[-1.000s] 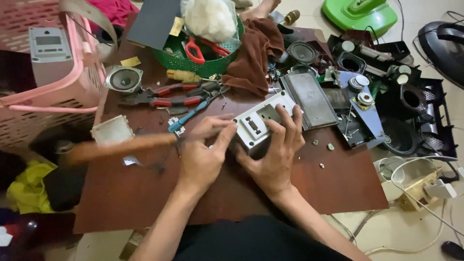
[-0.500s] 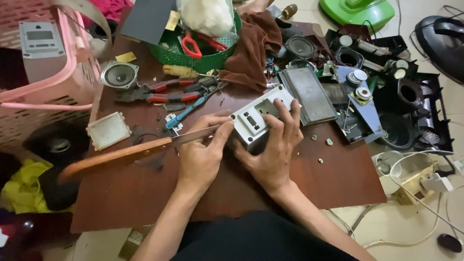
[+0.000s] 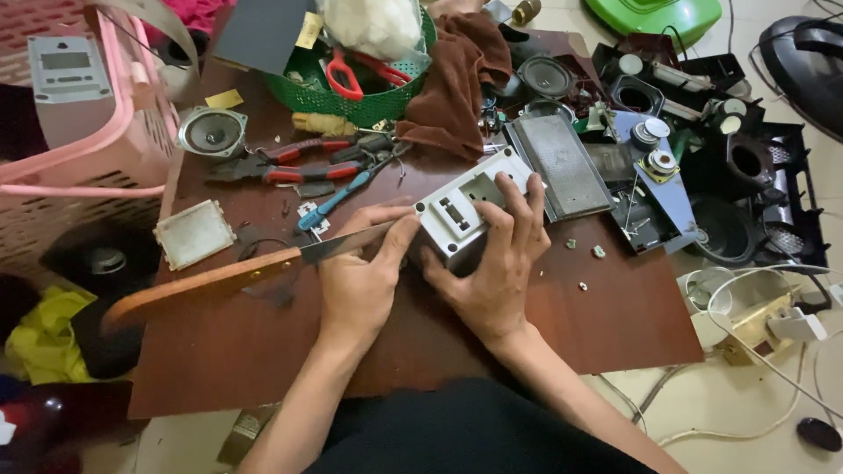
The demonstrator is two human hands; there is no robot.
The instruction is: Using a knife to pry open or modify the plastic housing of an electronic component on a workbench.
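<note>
gripping boxy grey plastic casing [image 3: 465, 215], wooden-handled knife [image 3: 263, 268], brown tabletop [image 3: 544, 325]

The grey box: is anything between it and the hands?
No. The right hand grips the grey box directly, and the left hand presses a knife blade against its edge.

knife tip [image 3: 386, 235]: hidden under left hand [image 3: 360, 281] | pink basket [image 3: 132, 158]: cut off

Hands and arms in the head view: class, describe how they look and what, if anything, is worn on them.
The left hand and right hand are bare, without gloves. Both forearms are uncovered up to the frame edge, with no sleeves visible. I can make out no rings, watch or bracelet.
</note>
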